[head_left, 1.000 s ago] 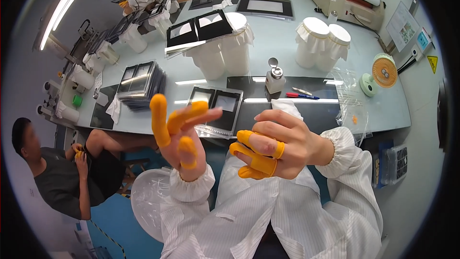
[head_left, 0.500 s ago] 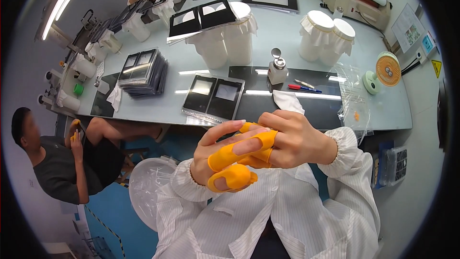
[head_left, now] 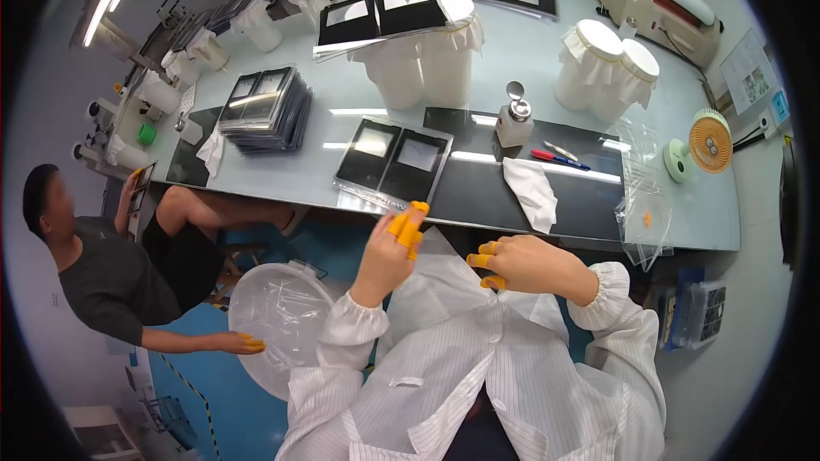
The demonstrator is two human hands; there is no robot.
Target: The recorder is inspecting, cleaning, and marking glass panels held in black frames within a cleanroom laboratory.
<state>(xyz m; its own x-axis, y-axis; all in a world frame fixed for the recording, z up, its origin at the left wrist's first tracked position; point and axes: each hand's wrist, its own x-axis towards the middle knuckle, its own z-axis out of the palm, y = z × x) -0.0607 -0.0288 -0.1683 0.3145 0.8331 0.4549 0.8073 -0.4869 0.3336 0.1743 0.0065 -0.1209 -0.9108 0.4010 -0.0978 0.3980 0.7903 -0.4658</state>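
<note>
Orange finger cots cover the fingertips of both hands. My left hand (head_left: 389,258) is raised at the table's front edge, its fingers stretched upward and holding nothing that I can see. Just beyond its fingertips lies a flat black panel with two windows (head_left: 393,162), with clear film along its near edge. My right hand (head_left: 534,266) hovers in front of the table, fingers pointing left, slightly curled and apart, with nothing in them. Nearest to it on the table is a white cloth (head_left: 531,195). A white pump bottle (head_left: 515,124) with a raised metal lid stands behind the cloth.
A stack of black panels (head_left: 266,111) stands at left. Further panels (head_left: 382,17) rest on cloth-topped white containers (head_left: 446,64). Pens (head_left: 559,159), clear film (head_left: 642,205) and a small fan (head_left: 709,141) are at right. A seated person (head_left: 94,265) reaches toward a white bin (head_left: 282,316).
My hands have come apart: the left moved up toward the panel, the right drew slightly down and right. The seated person's arm now extends toward the bin. The view has shifted slightly.
</note>
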